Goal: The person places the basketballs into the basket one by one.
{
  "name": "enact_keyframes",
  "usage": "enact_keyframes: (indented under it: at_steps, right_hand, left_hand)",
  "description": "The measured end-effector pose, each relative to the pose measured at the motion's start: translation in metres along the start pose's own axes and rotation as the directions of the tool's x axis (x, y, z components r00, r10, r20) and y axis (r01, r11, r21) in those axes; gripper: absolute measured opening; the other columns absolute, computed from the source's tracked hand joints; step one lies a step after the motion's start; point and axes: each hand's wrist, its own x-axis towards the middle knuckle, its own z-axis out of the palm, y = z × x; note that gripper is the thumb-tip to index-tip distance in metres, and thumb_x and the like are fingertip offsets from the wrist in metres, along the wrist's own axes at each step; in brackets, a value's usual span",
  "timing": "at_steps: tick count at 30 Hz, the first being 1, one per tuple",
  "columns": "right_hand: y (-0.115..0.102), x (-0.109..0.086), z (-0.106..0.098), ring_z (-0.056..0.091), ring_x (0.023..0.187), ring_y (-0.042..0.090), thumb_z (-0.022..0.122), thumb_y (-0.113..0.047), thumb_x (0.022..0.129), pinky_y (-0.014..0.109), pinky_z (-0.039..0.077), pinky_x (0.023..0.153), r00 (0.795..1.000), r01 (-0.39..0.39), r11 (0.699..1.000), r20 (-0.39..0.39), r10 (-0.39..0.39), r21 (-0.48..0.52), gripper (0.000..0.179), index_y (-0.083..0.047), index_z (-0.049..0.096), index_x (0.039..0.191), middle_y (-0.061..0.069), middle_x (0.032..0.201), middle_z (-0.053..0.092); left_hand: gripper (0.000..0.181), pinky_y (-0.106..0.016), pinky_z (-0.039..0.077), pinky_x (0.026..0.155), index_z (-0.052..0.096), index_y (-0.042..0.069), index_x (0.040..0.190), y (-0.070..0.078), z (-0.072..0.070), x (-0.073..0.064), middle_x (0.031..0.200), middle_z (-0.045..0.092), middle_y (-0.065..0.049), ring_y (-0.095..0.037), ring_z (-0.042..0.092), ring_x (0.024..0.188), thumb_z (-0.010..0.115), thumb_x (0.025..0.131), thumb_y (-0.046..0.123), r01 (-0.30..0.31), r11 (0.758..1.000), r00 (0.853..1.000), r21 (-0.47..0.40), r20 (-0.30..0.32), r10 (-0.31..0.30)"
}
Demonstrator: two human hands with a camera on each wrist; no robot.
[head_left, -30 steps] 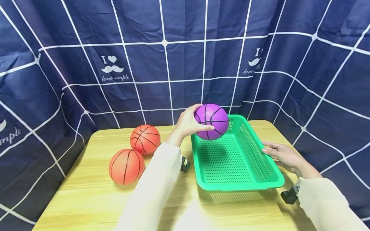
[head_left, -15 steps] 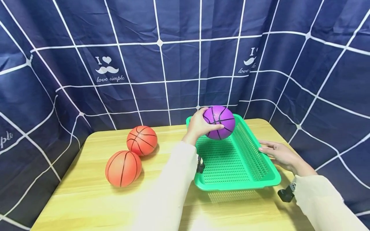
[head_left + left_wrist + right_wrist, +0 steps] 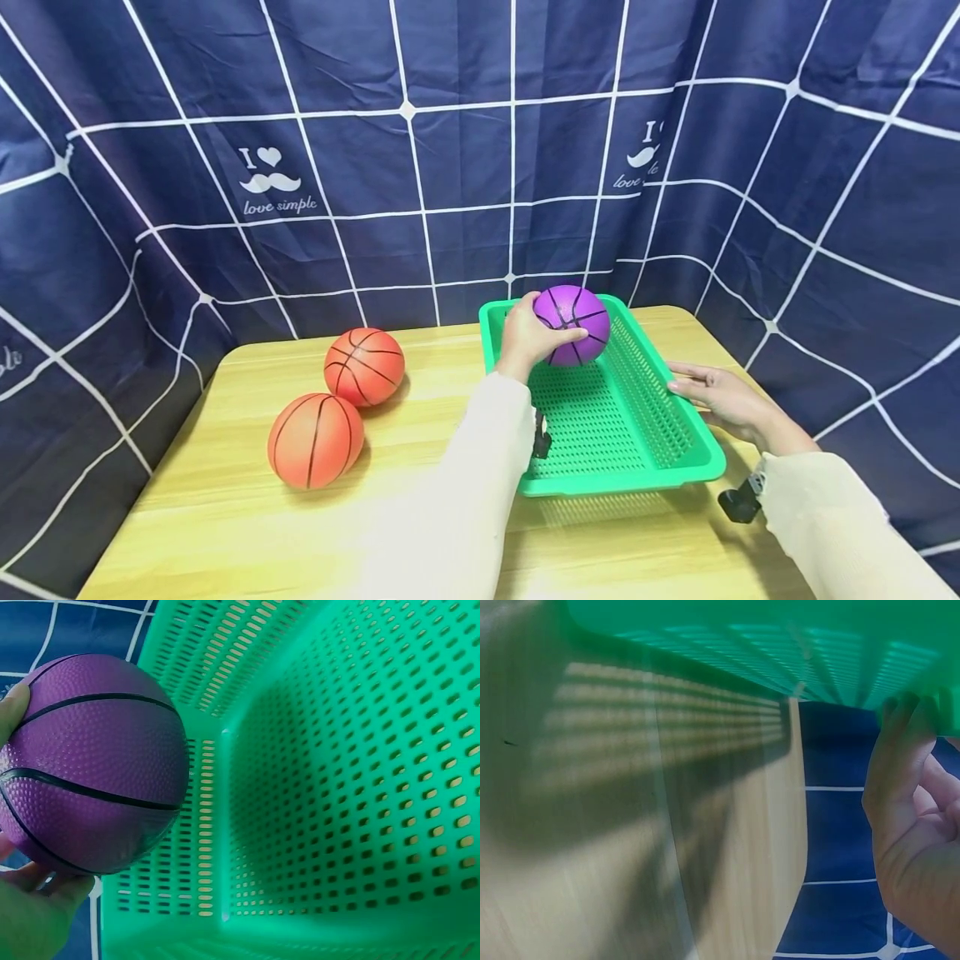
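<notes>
A purple toy basketball (image 3: 573,323) is held in my left hand (image 3: 528,333), thumb across its near side and fingers behind it. Ball and hand are over the far left part of the green plastic basket (image 3: 622,482). In the left wrist view, the purple ball (image 3: 97,765) appears beside the perforated inner wall of the basket (image 3: 360,780); whether it touches the basket floor I cannot tell. My right hand (image 3: 731,404) touches the basket's right rim from outside, fingers fairly straight. In the right wrist view, the right hand's (image 3: 915,832) fingertips meet the green rim.
Two orange toy basketballs, a farther one (image 3: 364,367) and a nearer one (image 3: 316,440), sit close together on the left of the wooden table (image 3: 225,508). A navy curtain (image 3: 450,167) with white grid lines surrounds the table's back and sides.
My left hand has carried the purple ball to the right and slightly down, farther over the basket. My right hand stays at the basket's rim. The head view has shifted slightly.
</notes>
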Motion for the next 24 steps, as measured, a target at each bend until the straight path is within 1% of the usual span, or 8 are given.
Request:
enact_keyframes:
  at_steps: [3, 6, 10, 15, 19, 22, 24]
  right_hand:
    - [0.0, -0.001, 0.0, 0.05, 0.11, 0.005, 0.052, -0.028, 0.099, 0.037, 0.049, 0.089, 1.0, -0.002, 1.0, -0.004, 0.003, 0.02, 0.07, 0.006, 0.016, 0.149, 0.03, 0.144, 0.031]
    - [-0.001, -0.001, 0.0, 0.051, 0.104, -0.001, 0.053, -0.027, 0.099, 0.037, 0.049, 0.089, 1.0, -0.004, 0.999, -0.004, 0.005, 0.032, 0.07, 0.006, 0.016, 0.149, 0.029, 0.144, 0.033]
    - [0.0, -0.001, -0.001, 0.052, 0.107, 0.003, 0.053, -0.027, 0.099, 0.037, 0.049, 0.089, 1.0, -0.007, 1.0, -0.001, 0.007, 0.031, 0.07, 0.005, 0.016, 0.149, 0.028, 0.143, 0.035]
    - [0.0, 0.0, -0.001, 0.049, 0.114, 0.009, 0.053, -0.027, 0.099, 0.039, 0.047, 0.092, 1.0, -0.007, 1.0, -0.004, 0.007, 0.011, 0.069, 0.005, 0.017, 0.149, 0.025, 0.141, 0.039]
    - [0.0, -0.001, -0.001, 0.049, 0.114, 0.007, 0.053, -0.027, 0.099, 0.039, 0.046, 0.093, 1.0, -0.008, 1.0, -0.005, 0.008, 0.014, 0.07, 0.006, 0.017, 0.148, 0.02, 0.139, 0.044]
    - [0.0, -0.001, -0.001, 0.051, 0.108, 0.001, 0.054, -0.026, 0.099, 0.037, 0.047, 0.091, 1.0, -0.01, 1.0, -0.005, 0.01, 0.028, 0.069, 0.006, 0.017, 0.148, 0.015, 0.135, 0.049]
    - [0.0, -0.001, -0.001, 0.052, 0.106, 0.0, 0.053, -0.025, 0.099, 0.036, 0.048, 0.091, 1.0, -0.009, 0.999, -0.004, 0.009, 0.033, 0.069, 0.006, 0.017, 0.148, 0.013, 0.134, 0.05]
  left_hand:
    - [0.087, -0.033, 0.05, 0.084, 0.052, 0.012, 0.133, -0.001, 0.005, -0.001, 0.12, 0.06, -0.006, -0.021, 0.056, 0.107, 0.089, 0.06, 0.041, -0.001, 1.0, 1.0, 0.014, 0.017, 0.001]
    - [0.085, -0.034, 0.05, 0.083, 0.053, 0.011, 0.132, -0.002, 0.008, -0.002, 0.118, 0.061, -0.007, -0.022, 0.058, 0.106, 0.089, 0.061, 0.041, -0.009, 0.999, 0.999, 0.031, 0.042, 0.008]
    - [0.086, -0.033, 0.051, 0.084, 0.052, 0.01, 0.132, -0.005, 0.012, -0.002, 0.117, 0.061, -0.008, -0.022, 0.058, 0.105, 0.089, 0.061, 0.042, -0.016, 0.998, 0.997, 0.055, 0.081, 0.011]
    - [0.089, -0.033, 0.051, 0.083, 0.05, 0.009, 0.134, -0.011, 0.017, -0.001, 0.118, 0.06, -0.008, -0.022, 0.057, 0.106, 0.089, 0.061, 0.042, 0.002, 0.997, 0.994, 0.077, 0.11, -0.011]
    - [0.09, -0.035, 0.051, 0.084, 0.049, 0.009, 0.134, -0.014, 0.018, -0.003, 0.118, 0.059, -0.009, -0.022, 0.057, 0.106, 0.089, 0.061, 0.041, 0.019, 0.997, 0.991, 0.076, 0.128, -0.029]
    - [0.092, -0.036, 0.05, 0.086, 0.048, 0.008, 0.136, -0.015, 0.018, -0.004, 0.12, 0.058, -0.01, -0.023, 0.056, 0.108, 0.089, 0.061, 0.041, 0.026, 0.996, 0.99, 0.082, 0.139, -0.037]
    - [0.093, -0.036, 0.05, 0.086, 0.048, 0.008, 0.136, -0.016, 0.018, -0.005, 0.12, 0.058, -0.01, -0.024, 0.056, 0.109, 0.089, 0.06, 0.041, 0.027, 0.995, 0.988, 0.096, 0.147, -0.041]
